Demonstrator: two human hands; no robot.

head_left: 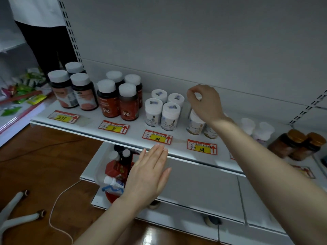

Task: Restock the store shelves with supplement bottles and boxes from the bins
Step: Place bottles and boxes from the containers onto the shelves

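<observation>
Right hand [207, 103]: mine, above the white bottles [195, 122] behind the 118 tag [201, 147]; fingers [192, 97] curled down over a white cap that my palm mostly hides. I cannot tell whether they grasp it.
Left hand [148, 175]: flat, fingers straight and released, holding nothing; tips level with the shelf lip, below the 108 tag [157, 137].
Shelf [134, 127]: white; a bare strip with price tags runs along the front edge.
Fe bottles [116, 101]: four, upright, well left of my right hand.
Bin [98, 174]: clear, on the lower shelf, just left of my left wrist; holds bottles and a red box [115, 169].
Open room: bare shelf behind and right of my right hand, up to the back panel; narrow gaps between bottle groups.
</observation>
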